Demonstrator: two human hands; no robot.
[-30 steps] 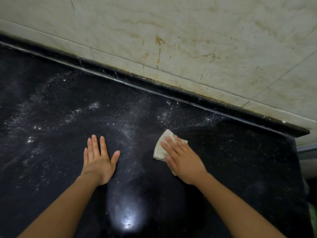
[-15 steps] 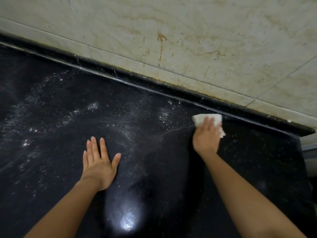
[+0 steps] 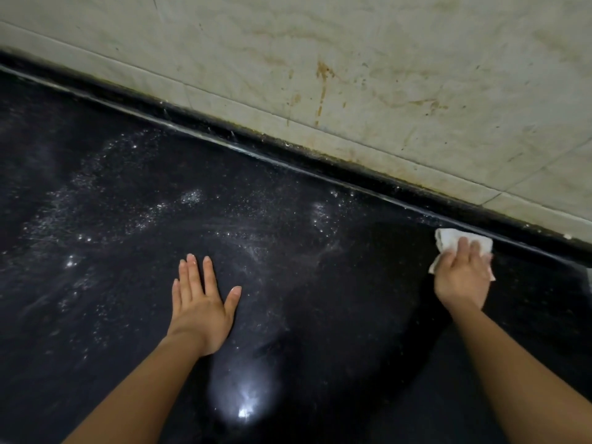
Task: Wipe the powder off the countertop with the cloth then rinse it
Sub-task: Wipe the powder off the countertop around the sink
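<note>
Cloth (image 3: pixel 448 239) under right hand (image 3: pixel 461 280) — (left hand (image 3: pixel 200 310) flat).

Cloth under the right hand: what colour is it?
The cloth is plain white; the head view, the only one, shows it.

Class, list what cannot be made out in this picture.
Most of the cloth: head view, under the right hand.
The countertop beneath the left hand: head view, palm covers it.
Its right end: head view, cut by the frame edge.
Any powder within the glare: head view, washed out.
</note>
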